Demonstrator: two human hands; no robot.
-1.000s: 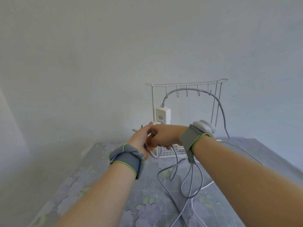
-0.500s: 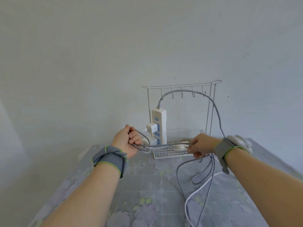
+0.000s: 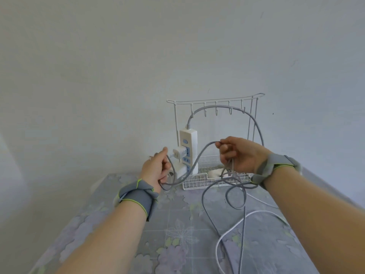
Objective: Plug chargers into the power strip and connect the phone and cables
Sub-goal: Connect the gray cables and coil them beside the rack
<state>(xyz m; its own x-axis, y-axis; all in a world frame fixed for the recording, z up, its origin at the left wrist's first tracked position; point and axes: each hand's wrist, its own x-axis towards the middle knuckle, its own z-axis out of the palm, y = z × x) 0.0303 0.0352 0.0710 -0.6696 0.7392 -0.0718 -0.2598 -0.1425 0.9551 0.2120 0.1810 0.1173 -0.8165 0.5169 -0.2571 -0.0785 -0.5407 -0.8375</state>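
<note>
The cable [image 3: 199, 157] between my fingers [image 3: 224, 149] is grey; beyond them the power strip [image 3: 188, 143] is cream with blue sockets. Below them runs a white cable [image 3: 233, 228] over my desk [image 3: 177, 234], lilac-grey with a flower print.

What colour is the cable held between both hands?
Grey cable, clearest in the head view.

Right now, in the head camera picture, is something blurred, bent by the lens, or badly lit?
Head view: soft even light, no glare; the wide lens bows the flowered grey tablecloth edges; both forearms look smeared near the frame bottom; the white upright power strip stays fairly sharp.
</note>
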